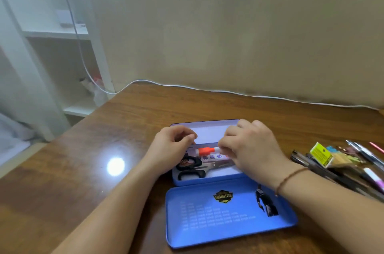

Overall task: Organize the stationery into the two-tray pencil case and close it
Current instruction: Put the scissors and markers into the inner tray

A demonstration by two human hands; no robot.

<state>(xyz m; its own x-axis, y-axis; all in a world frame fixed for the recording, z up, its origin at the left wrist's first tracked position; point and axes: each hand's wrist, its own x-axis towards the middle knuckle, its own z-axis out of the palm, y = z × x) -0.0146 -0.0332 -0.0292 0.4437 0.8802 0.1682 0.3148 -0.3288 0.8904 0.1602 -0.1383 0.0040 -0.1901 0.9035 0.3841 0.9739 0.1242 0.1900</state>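
The blue pencil case (207, 179) lies open on the wooden desk, its lid (228, 216) folded toward me and a pale upper tray (209, 132) tilted up at the back. In the lower tray lie black-handled scissors (190, 173) and a white glue stick with an orange cap (205, 151). My right hand (249, 149) hovers over the tray's right half, its fingertips pinched on the glue stick's white body. My left hand (172, 145) sits at the tray's left end with fingers curled and thumb against forefinger; nothing shows in it.
A heap of pens, a yellow box and other stationery (342, 162) lies on the desk to the right of the case. A white cable (228, 92) runs along the wall at the desk's back edge. White shelves (62, 45) stand at the left.
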